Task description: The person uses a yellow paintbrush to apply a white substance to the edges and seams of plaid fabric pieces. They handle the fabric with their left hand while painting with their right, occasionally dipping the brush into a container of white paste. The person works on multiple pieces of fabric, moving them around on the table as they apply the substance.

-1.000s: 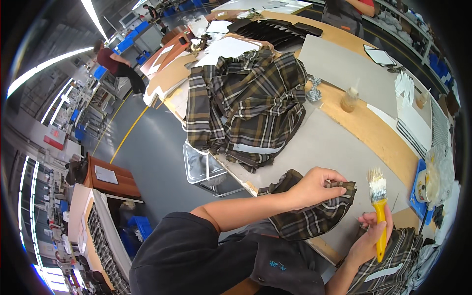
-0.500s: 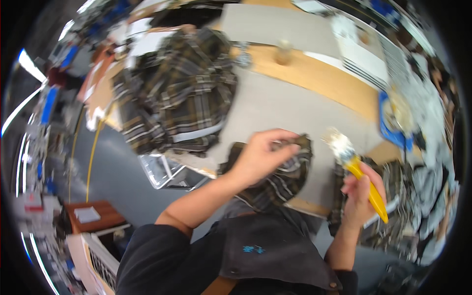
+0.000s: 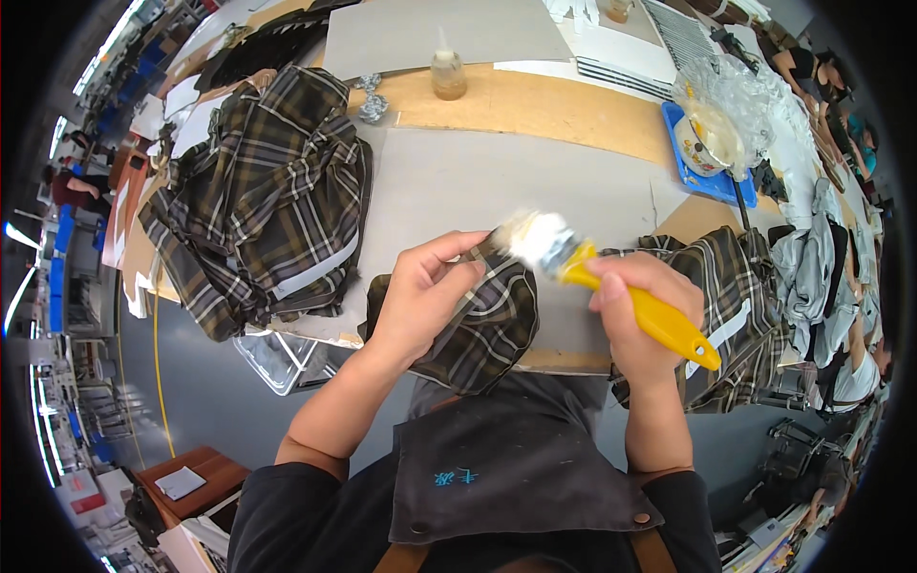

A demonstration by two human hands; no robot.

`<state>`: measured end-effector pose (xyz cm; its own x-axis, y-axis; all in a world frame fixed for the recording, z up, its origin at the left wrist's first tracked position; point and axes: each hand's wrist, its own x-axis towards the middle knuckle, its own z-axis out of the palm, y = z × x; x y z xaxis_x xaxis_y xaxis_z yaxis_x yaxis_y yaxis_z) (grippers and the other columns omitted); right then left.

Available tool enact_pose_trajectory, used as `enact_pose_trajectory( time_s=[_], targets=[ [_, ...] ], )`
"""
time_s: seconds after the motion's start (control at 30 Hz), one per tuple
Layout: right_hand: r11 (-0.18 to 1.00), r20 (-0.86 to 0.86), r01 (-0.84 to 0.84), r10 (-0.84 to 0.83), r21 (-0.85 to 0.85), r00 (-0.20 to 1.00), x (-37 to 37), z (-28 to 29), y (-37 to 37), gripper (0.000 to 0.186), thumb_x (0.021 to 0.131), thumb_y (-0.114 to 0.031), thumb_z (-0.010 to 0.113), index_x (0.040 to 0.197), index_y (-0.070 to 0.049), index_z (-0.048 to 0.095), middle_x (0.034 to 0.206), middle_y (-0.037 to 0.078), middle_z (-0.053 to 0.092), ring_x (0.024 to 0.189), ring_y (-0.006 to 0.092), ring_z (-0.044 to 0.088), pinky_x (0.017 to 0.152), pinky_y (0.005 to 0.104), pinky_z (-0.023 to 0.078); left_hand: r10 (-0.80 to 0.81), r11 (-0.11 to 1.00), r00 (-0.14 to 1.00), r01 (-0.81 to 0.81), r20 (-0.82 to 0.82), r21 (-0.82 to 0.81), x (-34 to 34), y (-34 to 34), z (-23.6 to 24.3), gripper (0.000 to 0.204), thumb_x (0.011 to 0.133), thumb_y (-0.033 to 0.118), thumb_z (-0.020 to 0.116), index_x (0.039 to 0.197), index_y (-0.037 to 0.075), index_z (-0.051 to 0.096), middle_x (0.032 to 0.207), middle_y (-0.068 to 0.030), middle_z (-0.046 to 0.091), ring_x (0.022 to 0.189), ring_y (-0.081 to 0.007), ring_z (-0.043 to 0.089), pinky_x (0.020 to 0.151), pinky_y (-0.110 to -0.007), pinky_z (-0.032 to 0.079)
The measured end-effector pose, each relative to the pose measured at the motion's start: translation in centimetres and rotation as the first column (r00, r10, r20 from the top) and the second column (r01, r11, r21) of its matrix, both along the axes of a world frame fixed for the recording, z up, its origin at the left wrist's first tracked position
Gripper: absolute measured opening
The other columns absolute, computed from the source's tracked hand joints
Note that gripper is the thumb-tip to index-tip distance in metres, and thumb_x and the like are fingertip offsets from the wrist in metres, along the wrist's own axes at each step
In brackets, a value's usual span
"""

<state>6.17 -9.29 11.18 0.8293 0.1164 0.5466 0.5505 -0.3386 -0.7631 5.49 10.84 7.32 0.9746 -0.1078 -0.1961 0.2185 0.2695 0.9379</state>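
My left hand (image 3: 418, 298) pinches the upper edge of a dark plaid fabric piece (image 3: 489, 329) between thumb and fingers. The piece drapes over the table's near edge in front of me. In my right hand (image 3: 642, 320) is a paintbrush (image 3: 673, 332) with a yellow handle, held slantwise. Its bristles, blurred and coated with a white paste, are over the upper edge of the fabric, close to my left fingertips. I cannot tell whether they touch it.
A pile of plaid fabric (image 3: 277, 191) lies left on the table (image 3: 430, 181), and another plaid bundle (image 3: 716, 286) lies right. Farther back are a squeeze bottle (image 3: 447, 74) and a blue tray (image 3: 684, 170) with a pot of pale paste (image 3: 699, 153). Grey garments (image 3: 807, 277) hang far right.
The brush has moved left, from beside the fabric to over its upper edge. My left hand keeps its pinch on the piece. The whole view has shifted, with more of the right side showing.
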Motion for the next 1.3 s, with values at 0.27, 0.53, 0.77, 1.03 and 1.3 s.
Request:
enact_pose_trajectory(
  time_s=[0.27, 0.53, 0.77, 1.03, 1.3],
  targets=[
    [0.991, -0.051, -0.126, 0.123, -0.053, 0.991, 1.0, 0.5, 0.4, 0.003, 0.072, 0.0, 0.062, 0.074, -0.002, 0.064, 0.064, 0.007, 0.061, 0.052, 0.0173, 0.059, 0.05, 0.0252, 0.044, -0.012, 1.0, 1.0, 0.012, 0.008, -0.017, -0.3, -0.2, 0.4, 0.03, 0.083, -0.003, 0.048, 0.112, -0.005, 0.056, 0.096, -0.0037, 0.062, 0.083, -0.0054, 0.054, 0.074, -0.02, 0.043],
    [0.989, 0.011, -0.089, 0.091, -0.115, 0.996, 0.9, 0.7, 0.4, 0.003, 0.072, 0.0, 0.063, 0.073, -0.003, 0.062, 0.061, 0.007, 0.059, 0.051, 0.0192, 0.057, 0.049, 0.0258, 0.043, -0.06, 0.998, 0.998, 0.06, -0.005, -0.006, -0.2, -0.2, 0.3, 0.035, 0.08, -0.006, 0.047, 0.115, -0.006, 0.053, 0.102, -0.0047, 0.059, 0.088, -0.0072, 0.053, 0.077, -0.021, 0.042],
    [0.99, 0.047, -0.06, 0.066, -0.125, 0.997, 1.4, 0.6, 0.5, 0.003, 0.071, -0.001, 0.064, 0.072, -0.003, 0.062, 0.062, 0.008, 0.059, 0.052, 0.0205, 0.058, 0.05, 0.0264, 0.045, -0.039, 0.997, 0.997, 0.034, 0.071, 0.066, -0.5, -0.5, 0.3, 0.038, 0.079, -0.007, 0.047, 0.117, -0.006, 0.052, 0.104, -0.0043, 0.056, 0.093, -0.0092, 0.053, 0.082, -0.022, 0.042],
    [0.992, 0.084, 0.008, 0.003, -0.125, 0.996, 2.0, 0.8, 0.5, 0.003, 0.071, -0.001, 0.063, 0.072, -0.001, 0.061, 0.065, 0.011, 0.061, 0.056, 0.0224, 0.06, 0.054, 0.0259, 0.047, -0.056, 0.995, 0.995, 0.048, 0.085, 0.089, -0.6, -0.3, -0.1, 0.039, 0.079, -0.008, 0.047, 0.118, -0.006, 0.051, 0.106, -0.0042, 0.055, 0.095, -0.0096, 0.052, 0.083, -0.022, 0.041],
    [0.999, -0.06, -0.051, 0.051, -0.009, 0.997, 2.1, 0.8, 0.4, 0.001, 0.075, -0.002, 0.063, 0.075, -0.001, 0.063, 0.066, 0.007, 0.063, 0.057, 0.0119, 0.059, 0.054, 0.0232, 0.045, -0.038, 0.999, 0.999, 0.037, 0.023, 0.027, -0.6, -0.3, 0.2, 0.039, 0.079, -0.008, 0.046, 0.118, -0.006, 0.051, 0.103, -0.0044, 0.058, 0.091, -0.0074, 0.053, 0.08, -0.021, 0.043]
  ],
)
